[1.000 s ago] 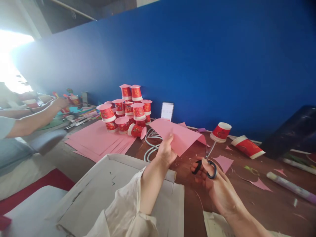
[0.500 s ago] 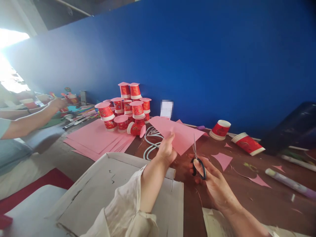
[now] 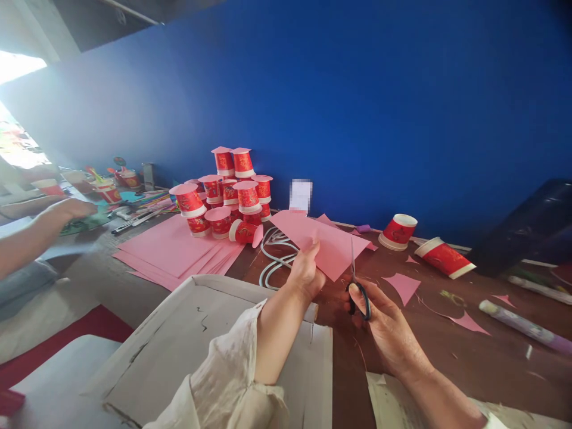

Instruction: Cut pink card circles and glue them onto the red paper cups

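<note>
A pink paper sheet [image 3: 328,241] is pinched in my left hand [image 3: 308,268], thumb on top, above the brown table. My right hand [image 3: 379,316] grips black-handled scissors [image 3: 360,300], their blades pointing up at the sheet's right edge. Pink offcuts [image 3: 403,287] lie to the right of my right hand. Several red paper cups [image 3: 218,222] with pink paper on their upturned bases are stacked left of the sheet; one lies on its side. A stack of pink sheets [image 3: 167,247] lies beside them.
A grey cardboard box [image 3: 214,351] sits in front, under my left forearm. Behind are a white cable [image 3: 268,271] and a blue wall [image 3: 357,107]. Two red cups [image 3: 397,231] and a tube [image 3: 522,325] are at right. Another person's arm [image 3: 40,229] reaches in from the left.
The scissor blades look closer together, still at the sheet's edge. My left hand has moved very slightly right. The other person's hand has come down and left, away from the cups there.
</note>
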A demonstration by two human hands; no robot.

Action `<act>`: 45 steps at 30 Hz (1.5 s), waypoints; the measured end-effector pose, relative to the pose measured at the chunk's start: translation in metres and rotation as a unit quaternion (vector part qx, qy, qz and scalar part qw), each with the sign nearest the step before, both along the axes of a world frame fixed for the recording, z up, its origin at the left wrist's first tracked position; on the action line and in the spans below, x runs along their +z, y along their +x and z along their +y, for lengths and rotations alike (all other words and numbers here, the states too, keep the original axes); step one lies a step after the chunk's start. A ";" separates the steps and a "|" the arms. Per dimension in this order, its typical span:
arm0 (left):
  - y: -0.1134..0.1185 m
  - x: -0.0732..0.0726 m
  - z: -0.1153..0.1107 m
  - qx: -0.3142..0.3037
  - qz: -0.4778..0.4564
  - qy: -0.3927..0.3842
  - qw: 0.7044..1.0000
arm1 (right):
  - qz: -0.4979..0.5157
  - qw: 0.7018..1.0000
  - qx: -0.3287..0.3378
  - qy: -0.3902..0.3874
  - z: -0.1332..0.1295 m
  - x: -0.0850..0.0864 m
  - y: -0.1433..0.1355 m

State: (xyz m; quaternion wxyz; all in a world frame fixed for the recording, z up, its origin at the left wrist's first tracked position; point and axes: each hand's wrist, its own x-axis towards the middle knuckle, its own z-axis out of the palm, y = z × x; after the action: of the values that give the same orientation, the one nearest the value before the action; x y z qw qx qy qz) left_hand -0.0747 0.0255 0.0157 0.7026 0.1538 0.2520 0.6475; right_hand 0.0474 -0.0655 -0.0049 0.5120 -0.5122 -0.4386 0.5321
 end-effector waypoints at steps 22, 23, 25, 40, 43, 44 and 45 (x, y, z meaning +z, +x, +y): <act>0.003 0.000 -0.004 -0.006 0.024 -0.052 0.998 | 0.021 1.000 -0.020 0.007 0.001 0.001 -0.002; 0.003 -0.002 -0.003 -0.006 0.027 -0.050 0.998 | 0.018 1.000 -0.019 0.005 0.001 0.000 -0.002; 0.003 -0.005 -0.002 -0.008 0.030 -0.048 0.998 | 0.014 1.000 -0.017 0.005 0.001 0.000 -0.002; 0.000 -0.019 0.010 -0.007 0.037 -0.041 0.998 | 0.020 0.999 -0.037 -0.018 0.002 0.001 -0.002; 0.000 -0.020 0.012 -0.009 0.027 -0.043 0.999 | 0.018 0.999 -0.035 -0.016 0.002 0.002 -0.003; 0.000 -0.020 0.012 -0.010 0.024 -0.045 0.999 | 0.016 0.999 -0.035 -0.016 0.002 0.002 -0.003; 0.000 -0.021 0.013 -0.010 0.022 -0.048 0.999 | 0.016 0.999 -0.037 -0.017 0.002 0.002 -0.002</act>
State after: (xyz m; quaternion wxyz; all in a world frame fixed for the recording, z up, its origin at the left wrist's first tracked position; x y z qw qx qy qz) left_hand -0.0746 0.0382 -0.0049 0.7100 0.1368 0.2966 0.6238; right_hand 0.0449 -0.0632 -0.0025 0.5291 -0.5284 -0.4022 0.5283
